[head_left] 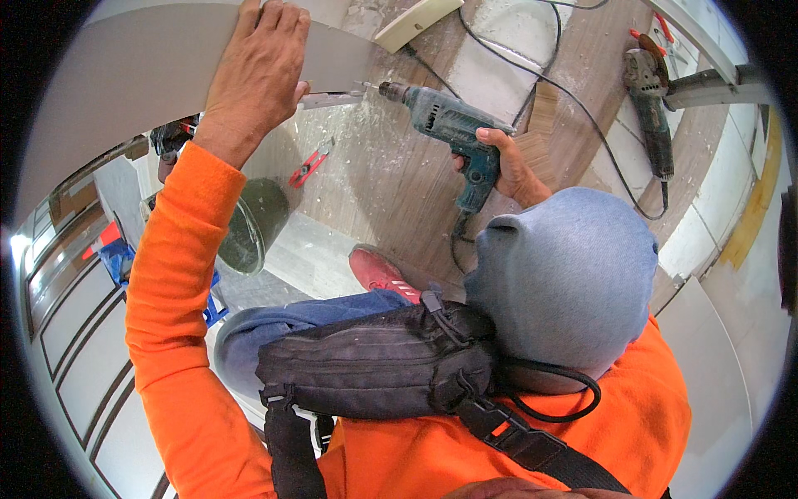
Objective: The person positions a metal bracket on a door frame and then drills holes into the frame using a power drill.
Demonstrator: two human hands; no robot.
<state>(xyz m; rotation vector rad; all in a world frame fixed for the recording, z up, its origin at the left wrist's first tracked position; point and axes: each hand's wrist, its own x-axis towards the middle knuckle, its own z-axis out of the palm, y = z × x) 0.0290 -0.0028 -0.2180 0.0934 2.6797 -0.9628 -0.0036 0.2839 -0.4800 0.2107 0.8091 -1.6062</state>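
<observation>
Fingers of the left hand (258,71) lie flat, spread on the grey panel (125,83). The right hand (503,162) is wrapped tight round the drill (449,125) grip, bit meeting the panel's lower edge.

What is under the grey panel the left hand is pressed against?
Below the grey panel, past its edge, a dark bucket and red pliers lie on the dusty floor. The left hand covers part of the panel; whatever is behind the panel is hidden.
</observation>
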